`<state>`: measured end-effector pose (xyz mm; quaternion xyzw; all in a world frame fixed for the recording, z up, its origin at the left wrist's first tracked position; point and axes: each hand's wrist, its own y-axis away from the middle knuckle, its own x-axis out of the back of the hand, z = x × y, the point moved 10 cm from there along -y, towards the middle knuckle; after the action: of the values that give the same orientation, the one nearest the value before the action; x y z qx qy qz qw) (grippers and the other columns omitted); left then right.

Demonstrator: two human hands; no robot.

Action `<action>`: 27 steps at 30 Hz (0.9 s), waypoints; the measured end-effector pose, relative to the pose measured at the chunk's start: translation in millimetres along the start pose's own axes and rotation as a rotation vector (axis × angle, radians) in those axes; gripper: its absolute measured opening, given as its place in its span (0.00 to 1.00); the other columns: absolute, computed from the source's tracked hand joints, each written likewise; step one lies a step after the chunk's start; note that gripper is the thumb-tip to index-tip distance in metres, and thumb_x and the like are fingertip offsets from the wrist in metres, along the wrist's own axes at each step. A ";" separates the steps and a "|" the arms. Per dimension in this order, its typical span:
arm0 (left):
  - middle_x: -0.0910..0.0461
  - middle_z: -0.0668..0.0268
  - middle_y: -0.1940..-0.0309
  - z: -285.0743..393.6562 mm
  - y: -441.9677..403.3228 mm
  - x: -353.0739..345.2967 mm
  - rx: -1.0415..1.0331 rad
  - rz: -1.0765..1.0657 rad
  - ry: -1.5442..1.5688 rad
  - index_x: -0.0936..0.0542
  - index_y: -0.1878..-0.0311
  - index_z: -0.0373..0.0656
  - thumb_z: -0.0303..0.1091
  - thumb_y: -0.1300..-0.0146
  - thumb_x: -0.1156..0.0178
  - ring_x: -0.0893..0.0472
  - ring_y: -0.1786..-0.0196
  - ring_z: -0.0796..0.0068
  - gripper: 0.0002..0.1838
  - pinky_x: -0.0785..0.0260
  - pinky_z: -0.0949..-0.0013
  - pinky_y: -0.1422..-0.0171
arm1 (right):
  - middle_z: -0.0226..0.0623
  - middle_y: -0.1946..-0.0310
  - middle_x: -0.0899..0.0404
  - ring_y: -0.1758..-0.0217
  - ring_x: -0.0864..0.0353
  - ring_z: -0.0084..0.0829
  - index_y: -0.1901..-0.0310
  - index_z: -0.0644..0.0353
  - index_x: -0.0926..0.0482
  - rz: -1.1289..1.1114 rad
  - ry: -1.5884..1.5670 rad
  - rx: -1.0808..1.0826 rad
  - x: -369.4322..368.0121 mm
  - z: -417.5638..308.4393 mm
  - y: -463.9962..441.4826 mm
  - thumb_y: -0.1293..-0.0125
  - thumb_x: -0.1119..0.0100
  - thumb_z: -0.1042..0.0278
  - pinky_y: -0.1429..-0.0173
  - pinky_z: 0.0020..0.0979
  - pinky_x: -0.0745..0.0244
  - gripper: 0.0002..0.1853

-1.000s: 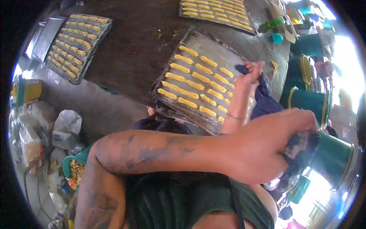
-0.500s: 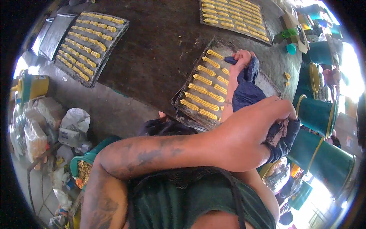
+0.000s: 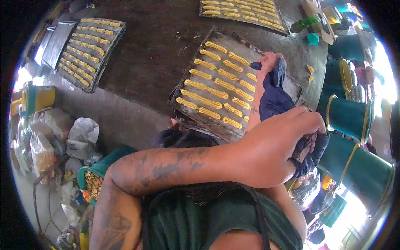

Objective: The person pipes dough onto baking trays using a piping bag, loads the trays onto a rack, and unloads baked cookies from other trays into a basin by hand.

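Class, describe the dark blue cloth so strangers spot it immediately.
On the big dark table, find the nearest tray. Over its right side, the dark blue cloth runs between the right hand and left hand; dark and creased, it stands out from the yellow strips.

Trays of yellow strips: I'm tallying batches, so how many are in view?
3: one tray at picture centre, another tray at left, a third tray cut off by the top edge. Others may be hidden underneath.

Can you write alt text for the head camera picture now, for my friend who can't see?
The person's left hand and, farther forward, right hand grip dark blue cloth over a tray of ridged yellow strips. Two more trays of strips rest on the dark table.
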<state>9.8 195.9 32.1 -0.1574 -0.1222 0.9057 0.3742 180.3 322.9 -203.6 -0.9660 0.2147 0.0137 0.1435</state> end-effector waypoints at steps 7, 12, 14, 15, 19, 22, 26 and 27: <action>0.31 0.50 0.57 -8.7 -9.1 -38.3 0.011 0.004 0.004 0.33 0.50 0.38 0.15 0.61 0.44 0.29 0.50 0.44 0.29 0.35 0.56 0.46 | 0.36 0.59 0.29 0.58 0.26 0.30 0.49 0.60 0.31 0.031 0.105 0.031 40.5 -22.7 7.4 0.36 0.47 0.74 0.52 0.32 0.28 0.14; 0.29 0.54 0.61 -10.9 -16.2 -66.8 -0.025 0.013 0.065 0.32 0.51 0.38 0.15 0.61 0.44 0.25 0.54 0.50 0.28 0.33 0.61 0.48 | 0.37 0.56 0.28 0.55 0.25 0.31 0.49 0.60 0.30 0.106 0.197 0.161 47.1 -95.8 27.6 0.38 0.45 0.73 0.50 0.33 0.28 0.15; 0.26 0.57 0.63 -4.6 -27.4 -76.1 -0.007 -0.030 0.192 0.31 0.51 0.38 0.15 0.61 0.44 0.23 0.56 0.53 0.27 0.32 0.65 0.49 | 0.38 0.55 0.27 0.54 0.25 0.31 0.49 0.60 0.30 0.124 0.201 0.232 43.1 -130.3 40.1 0.38 0.44 0.73 0.50 0.34 0.28 0.16; 0.25 0.58 0.63 7.0 -35.7 -73.0 -0.033 -0.052 0.373 0.30 0.51 0.37 0.15 0.59 0.44 0.23 0.57 0.55 0.26 0.31 0.66 0.49 | 0.39 0.55 0.27 0.53 0.25 0.31 0.49 0.61 0.30 0.134 0.198 0.273 40.3 -148.6 45.0 0.38 0.43 0.73 0.49 0.34 0.28 0.16; 0.22 0.58 0.65 59.2 -68.8 -35.3 -0.062 -0.103 0.877 0.27 0.55 0.36 0.24 0.48 0.48 0.20 0.61 0.59 0.14 0.28 0.68 0.53 | 0.40 0.52 0.26 0.51 0.24 0.32 0.49 0.61 0.29 0.164 0.158 0.376 14.4 -210.4 73.1 0.40 0.42 0.72 0.48 0.35 0.28 0.17; 0.20 0.55 0.69 88.6 -85.2 -5.9 -0.052 -0.088 1.119 0.24 0.61 0.35 0.40 0.37 0.53 0.19 0.65 0.58 0.17 0.26 0.65 0.56 | 0.41 0.51 0.26 0.49 0.24 0.33 0.49 0.61 0.28 0.165 0.142 0.441 -8.4 -244.7 85.5 0.40 0.40 0.72 0.47 0.36 0.28 0.17; 0.19 0.56 0.75 64.6 -74.8 -4.0 0.241 0.079 1.269 0.21 0.70 0.41 0.52 0.36 0.59 0.20 0.74 0.62 0.25 0.25 0.60 0.65 | 0.42 0.48 0.25 0.46 0.24 0.34 0.49 0.61 0.28 0.158 0.175 0.490 -42.6 -264.2 94.4 0.41 0.38 0.71 0.45 0.37 0.28 0.18; 0.20 0.57 0.76 62.4 -77.1 17.5 0.165 0.071 1.315 0.21 0.70 0.42 0.51 0.36 0.58 0.20 0.74 0.62 0.24 0.25 0.61 0.66 | 0.42 0.47 0.25 0.45 0.25 0.34 0.47 0.62 0.28 0.140 0.229 0.510 -61.5 -263.3 88.7 0.42 0.37 0.71 0.43 0.36 0.30 0.21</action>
<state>23.9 255.2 112.3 -0.6521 0.2069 0.6390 0.3515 78.1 196.8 30.1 -0.8767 0.2924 -0.1402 0.3552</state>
